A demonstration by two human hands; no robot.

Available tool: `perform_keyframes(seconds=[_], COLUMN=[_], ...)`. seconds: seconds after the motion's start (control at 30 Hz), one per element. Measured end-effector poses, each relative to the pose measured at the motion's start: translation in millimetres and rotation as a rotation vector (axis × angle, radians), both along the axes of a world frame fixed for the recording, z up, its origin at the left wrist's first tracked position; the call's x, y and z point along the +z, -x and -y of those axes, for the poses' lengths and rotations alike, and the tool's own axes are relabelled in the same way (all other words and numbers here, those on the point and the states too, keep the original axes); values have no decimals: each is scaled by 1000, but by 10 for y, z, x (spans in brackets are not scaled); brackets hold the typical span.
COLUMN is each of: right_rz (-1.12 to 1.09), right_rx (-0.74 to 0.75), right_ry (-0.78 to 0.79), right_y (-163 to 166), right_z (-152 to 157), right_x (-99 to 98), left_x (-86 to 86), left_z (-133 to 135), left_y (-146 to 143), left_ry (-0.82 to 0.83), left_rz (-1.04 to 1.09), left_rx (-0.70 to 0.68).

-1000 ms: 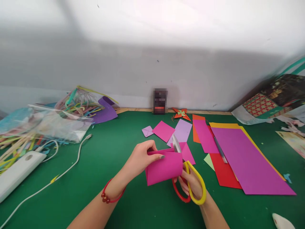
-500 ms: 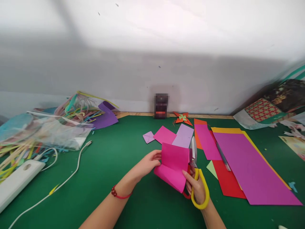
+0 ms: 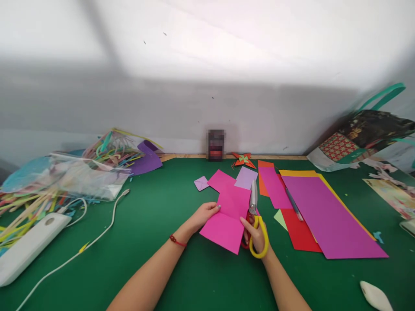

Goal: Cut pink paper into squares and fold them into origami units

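My left hand (image 3: 202,214) pinches the left edge of a creased magenta paper sheet (image 3: 227,218) that lies unfolded over the green table (image 3: 155,242). My right hand (image 3: 253,233) grips yellow-and-red scissors (image 3: 256,224) by the handles, blades closed and pointing up along the sheet's right edge. A red bracelet (image 3: 177,241) is on my left wrist.
Loose coloured sheets lie to the right: a large purple sheet (image 3: 327,216), red (image 3: 301,233), orange and yellow ones, with a pen (image 3: 294,204). Small squares (image 3: 246,177) and a folded paper star (image 3: 244,160) sit behind. At left are paper strips (image 3: 65,177), a white device (image 3: 29,246) and a cable (image 3: 97,233).
The magenta sheet, curled over a second ago, has been opened out and now lies flatter on the table. Both hands lowered with it; the scissors swung upright beside the sheet's right edge.
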State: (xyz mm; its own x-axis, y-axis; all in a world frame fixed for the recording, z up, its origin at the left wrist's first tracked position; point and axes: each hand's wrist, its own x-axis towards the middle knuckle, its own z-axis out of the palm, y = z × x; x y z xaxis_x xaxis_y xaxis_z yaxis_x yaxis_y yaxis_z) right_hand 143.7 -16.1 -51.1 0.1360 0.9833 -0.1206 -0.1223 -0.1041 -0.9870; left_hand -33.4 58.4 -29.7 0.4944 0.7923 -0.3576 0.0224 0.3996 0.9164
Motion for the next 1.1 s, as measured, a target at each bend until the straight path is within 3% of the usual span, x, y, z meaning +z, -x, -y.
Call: perform_keyframes(seconds=[0.2,0.47,0.73,1.1], right_rz=[-59,-197,-119,-252], right_rx=[54,66,100,130], right_ry=[-31,-87,-82,-20], right_y=[-49,-12,15,-42], right_z=[-98,-183,-180,-207], right_x=[-73,-32,-7,119], left_x=[-56,-44,-8,8], left_z=[19,129,56,60], left_y=[-53,-83,-24,-9], left_ry=[-53,-66,23,82], left_rz=[94,181,246,281], left_rx=[80,274,265,179])
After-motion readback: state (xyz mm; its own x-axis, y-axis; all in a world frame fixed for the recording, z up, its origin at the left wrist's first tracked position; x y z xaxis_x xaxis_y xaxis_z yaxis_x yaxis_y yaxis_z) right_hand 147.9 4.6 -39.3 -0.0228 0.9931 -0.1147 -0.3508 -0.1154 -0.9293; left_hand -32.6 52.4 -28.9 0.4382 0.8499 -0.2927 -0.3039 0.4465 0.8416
